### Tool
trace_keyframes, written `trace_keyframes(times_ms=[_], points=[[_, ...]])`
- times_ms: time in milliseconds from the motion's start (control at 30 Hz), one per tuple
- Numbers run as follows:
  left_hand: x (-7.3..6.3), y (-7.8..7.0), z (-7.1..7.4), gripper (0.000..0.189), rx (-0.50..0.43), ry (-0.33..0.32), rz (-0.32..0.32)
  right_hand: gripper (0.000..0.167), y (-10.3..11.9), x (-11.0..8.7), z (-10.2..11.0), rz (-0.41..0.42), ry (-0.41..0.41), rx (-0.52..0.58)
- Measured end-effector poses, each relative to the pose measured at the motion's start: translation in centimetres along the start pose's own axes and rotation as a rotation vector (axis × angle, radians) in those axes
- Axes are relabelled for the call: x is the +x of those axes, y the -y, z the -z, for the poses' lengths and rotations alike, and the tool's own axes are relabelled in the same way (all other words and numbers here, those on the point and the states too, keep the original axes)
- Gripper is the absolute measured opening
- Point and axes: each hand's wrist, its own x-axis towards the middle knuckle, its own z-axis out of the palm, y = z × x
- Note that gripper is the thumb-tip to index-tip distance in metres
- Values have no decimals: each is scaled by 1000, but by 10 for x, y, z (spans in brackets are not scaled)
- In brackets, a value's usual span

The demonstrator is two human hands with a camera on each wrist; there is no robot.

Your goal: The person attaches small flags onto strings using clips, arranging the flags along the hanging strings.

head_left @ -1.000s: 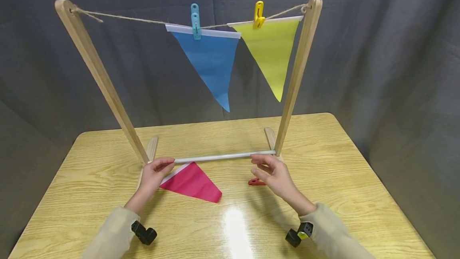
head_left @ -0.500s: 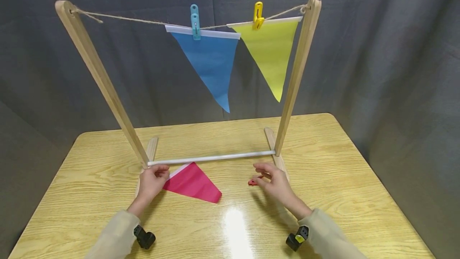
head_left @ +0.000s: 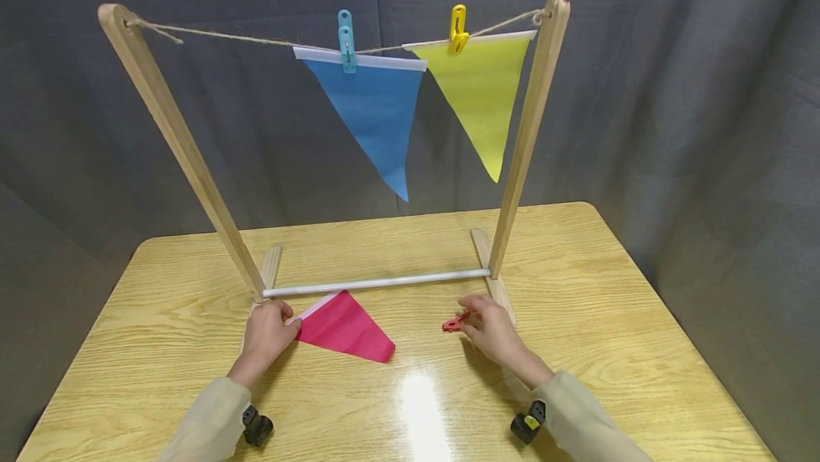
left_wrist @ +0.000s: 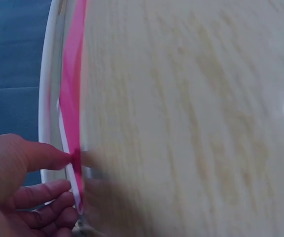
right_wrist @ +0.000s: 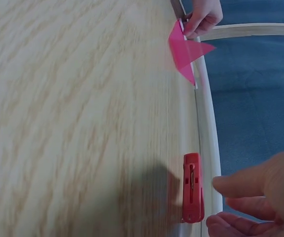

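My left hand [head_left: 265, 334] is at the left corner of a pink triangular pennant [head_left: 346, 330], which lies on the table with a white band along one edge. In the left wrist view the thumb tip [left_wrist: 69, 159] touches that white edge, while the loosely bent fingers lie below it with a gap between. Beside a red clothespin [head_left: 452, 324] on the table, my right hand [head_left: 496, 330] hovers with thumb and fingers apart. The right wrist view has the clothespin [right_wrist: 193, 187] just left of the fingertips.
A wooden stand's left post [head_left: 186, 149] and right post [head_left: 530, 134] carry a string [head_left: 237, 36]. A blue pennant [head_left: 378, 113] hangs under a light-blue clothespin [head_left: 347, 42], a yellow pennant [head_left: 483, 92] under a yellow clothespin [head_left: 458, 29]. A white rod [head_left: 378, 282] joins the feet.
My left hand has come down from near the white rod to the pink pennant's corner. The right hand has lowered toward the red clothespin. Pennant and clothespin have stayed in place.
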Motion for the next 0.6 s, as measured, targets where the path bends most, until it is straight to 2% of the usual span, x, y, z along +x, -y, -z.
trace_keyframes(times_ms=[267, 400, 600], points=[[2, -2, 6, 4, 38, 82, 3, 32, -4, 1, -3, -111, 108, -64], [3, -4, 10, 6, 49, 122, 4, 26, -5, 1, -4, -104, 134, -132], [6, -6, 14, 12, 55, 183, 21, 22, -5, 1, -3, -85, 129, -207]])
